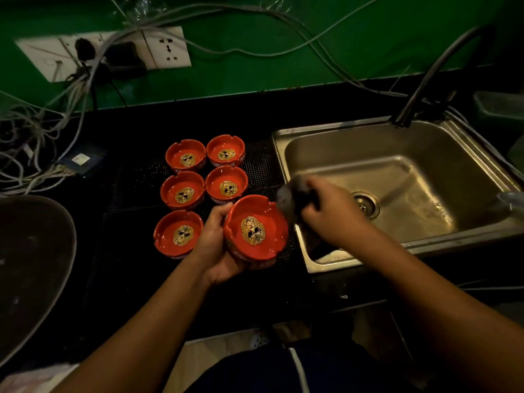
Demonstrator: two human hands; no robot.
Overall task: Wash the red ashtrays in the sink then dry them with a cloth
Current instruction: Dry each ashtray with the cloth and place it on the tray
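**A:** Where is the ashtray that is in work?

**B:** The left hand (215,245) holds one red ashtray (256,231) from below and from the side. Its fingers are curled around the wall. The ashtray is above the counter (133,279), just beside the left rim of the sink (279,143), with the open side up.

**A:** And the other hand?

**B:** The right hand (329,211) grips a dark cloth (292,194), with the fingers closed around it, over the left part of the sink. The cloth is blurred. It is at the upper right rim of the ashtray, but I cannot tell if it touches.

**A:** What about the rest?

**B:** Five more ashtrays (183,192) stand upright on a dark mat (261,163) on the counter, in two columns, left of the sink. The basin looks wet near the drain (365,204).
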